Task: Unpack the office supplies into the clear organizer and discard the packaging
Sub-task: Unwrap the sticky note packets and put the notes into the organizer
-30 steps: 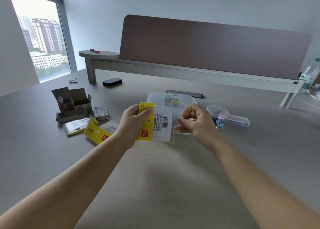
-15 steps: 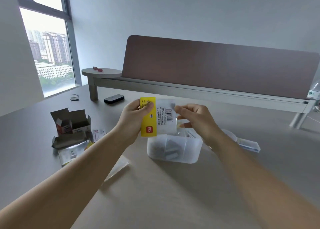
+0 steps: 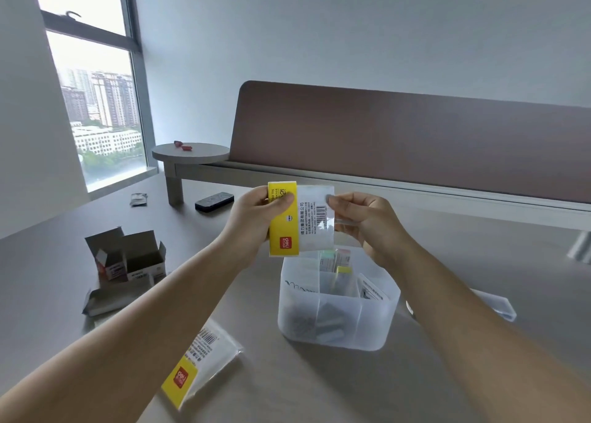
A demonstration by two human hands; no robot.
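I hold a sticky-note pack in a yellow and clear wrapper above the table. My left hand grips its yellow end. My right hand pinches the clear flap at the wrapper's right edge. Just below stands the clear organizer, divided into compartments that hold metal clips, coloured sticky tabs and a paper label. A second yellow and clear wrapper lies flat on the table under my left forearm.
Opened small cardboard boxes lie at the left. A black remote and a small foil packet rest further back. A clear lid lies right of the organizer. A brown partition closes the table's far side.
The camera has tilted up, so everything sits lower in view. Both hands keep hold of the pack; my right fingers have shifted to the flap at its right edge.
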